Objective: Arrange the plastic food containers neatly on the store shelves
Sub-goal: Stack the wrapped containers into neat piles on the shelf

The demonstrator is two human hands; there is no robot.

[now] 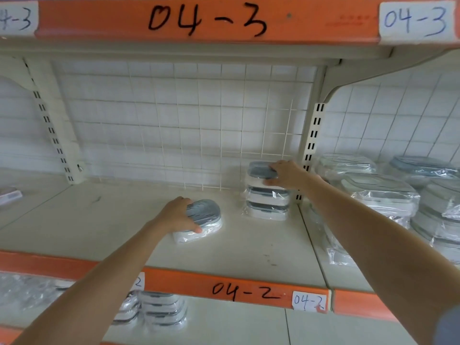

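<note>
Left hand [178, 215] curled around wrapped grey-lidded white plastic container [202, 221] at centre of cream shelf [249, 242]; right hand [286, 174] gripping top container of wrapped stack [267, 202], right of centre.

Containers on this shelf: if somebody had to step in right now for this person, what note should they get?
Left hand: grips a single wrapped container lying alone mid-shelf.
Right hand: holds the top container of a stack at the back of the shelf, beside the right upright.
Done: the stack is three high, counting the one in hand.
Left: probably let go of the top one once it sits square, then add the single container to the stack or start a second stack beside it.
More wrapped containers sit in the next bay to the right.
</note>
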